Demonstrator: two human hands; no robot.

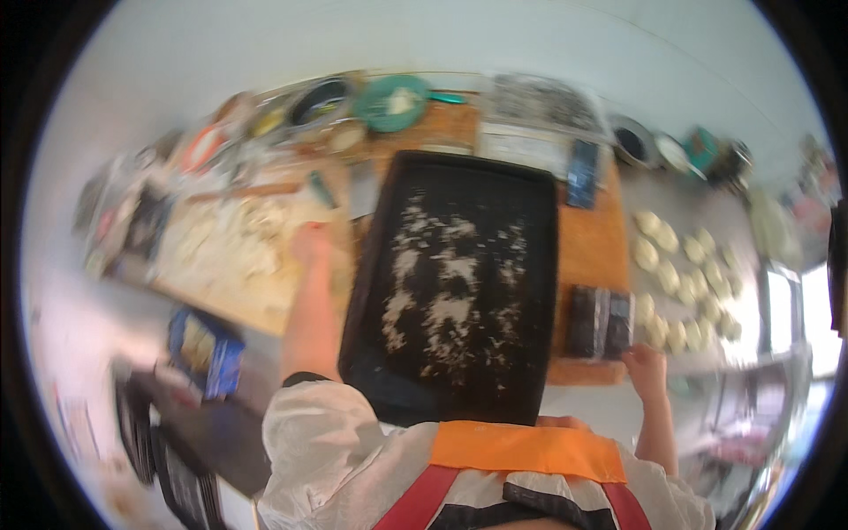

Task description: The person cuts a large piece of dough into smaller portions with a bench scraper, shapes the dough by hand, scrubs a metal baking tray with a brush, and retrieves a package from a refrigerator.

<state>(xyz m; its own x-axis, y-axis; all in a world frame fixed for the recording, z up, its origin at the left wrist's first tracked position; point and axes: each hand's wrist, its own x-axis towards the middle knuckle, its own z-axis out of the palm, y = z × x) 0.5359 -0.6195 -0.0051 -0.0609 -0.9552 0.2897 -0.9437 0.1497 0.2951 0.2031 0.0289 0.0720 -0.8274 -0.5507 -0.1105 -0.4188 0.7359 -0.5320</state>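
Note:
A large black baking tray (pixel 450 402), patched with white flour, lies in the middle, close to my body. Left of it, my left hand (pixel 309 242) is over the edge of a flour-covered wooden board (pixel 291 283). Its fingers are blurred, so whether it holds anything cannot be made out. Pieces of pale dough (pixel 261 216) lie on that board, near a green-handled tool (pixel 321 189). On the right, the closed fingers of my right hand (pixel 645 364) are at the near corner of a dark, shiny, plastic-wrapped package (pixel 599 322), which rests beside the tray.
Several round dough pieces (pixel 667 278) sit in rows on the right counter. A phone-like dark slab (pixel 582 174) lies by the tray's far right corner. At the back stand a green plate (pixel 389 102), a dark pot (pixel 320 102) and a clear plastic container (pixel 543 106).

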